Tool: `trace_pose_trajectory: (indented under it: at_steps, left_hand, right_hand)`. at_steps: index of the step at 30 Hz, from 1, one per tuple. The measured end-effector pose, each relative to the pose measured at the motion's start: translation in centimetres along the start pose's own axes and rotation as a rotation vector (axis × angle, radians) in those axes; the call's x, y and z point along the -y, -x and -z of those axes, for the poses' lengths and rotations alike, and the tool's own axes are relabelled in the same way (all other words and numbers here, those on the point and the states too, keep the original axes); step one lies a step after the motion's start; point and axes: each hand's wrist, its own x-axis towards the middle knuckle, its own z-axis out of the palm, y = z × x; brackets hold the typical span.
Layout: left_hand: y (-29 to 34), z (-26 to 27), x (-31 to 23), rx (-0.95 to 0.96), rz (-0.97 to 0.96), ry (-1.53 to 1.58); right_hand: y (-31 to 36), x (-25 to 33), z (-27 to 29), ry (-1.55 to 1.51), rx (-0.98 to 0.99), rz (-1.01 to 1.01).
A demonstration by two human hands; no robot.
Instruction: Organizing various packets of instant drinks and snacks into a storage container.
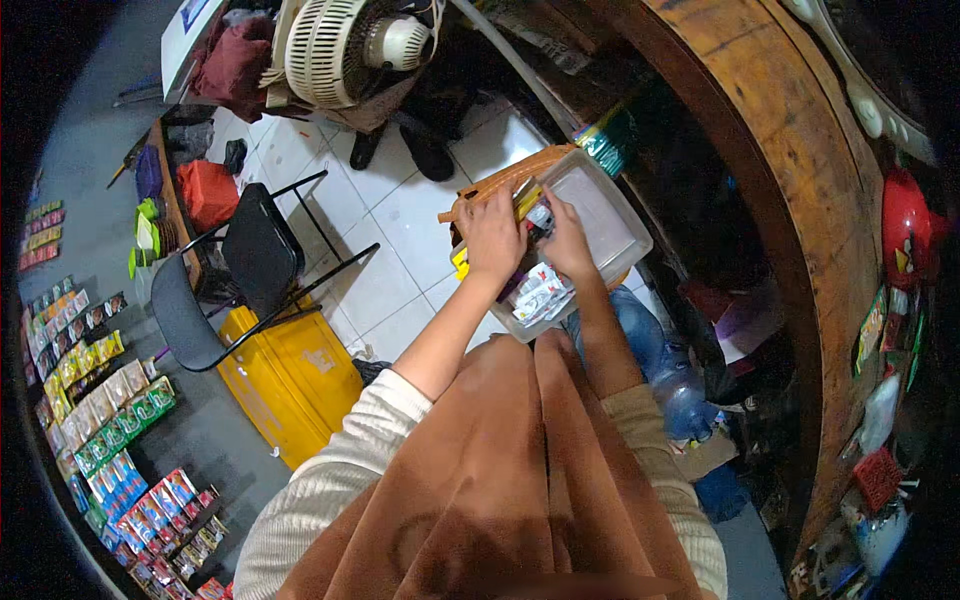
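Note:
A clear plastic bin (632,238) stands in front of my knees, with white sachets (540,293) heaped at its near end. My left hand (491,236) is over the bin's left side, its fingers curled against narrow yellow packs (527,200). My right hand (566,241) reaches into the bin from the right. Its thumb and fingers are closed on a small white-and-dark packet (540,218), close to the left hand. The fingers partly hide the small goods beneath them. A brown wooden-looking edge (530,168) shows behind the bin.
A black folding chair (262,240) and a yellow crate (290,380) stand at the left. A fan (325,55) is at the top. A curved wooden counter (790,150) runs along the right. Sachet strips (125,425) hang at far left; blue plastic bottles (680,395) lie beside my right arm.

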Motion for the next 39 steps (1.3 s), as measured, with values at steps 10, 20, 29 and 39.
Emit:
trace_pose_trajectory:
  at_steps: [10,20,29,39]
  left_hand:
    - [-0.5,-0.4,0.7,0.134,0.065,0.119]
    - [0.0,7.9,-14.4,-0.315,-0.343,0.618]
    - [1.8,10.2,-45.2,0.115,-1.149,0.85]
    - [-0.7,0.7,-71.6,0.08,-1.07,0.335]
  right_hand:
    - [1.0,0.4,-1.4,0.106,-0.175,-0.055]
    - [22.6,11.8,29.3,0.094,-0.002,0.262]
    - [32.7,0.9,58.3,0.75,-1.051,-0.379]
    - [27.9,-8.8,69.8,0.549,-1.091,-0.773]
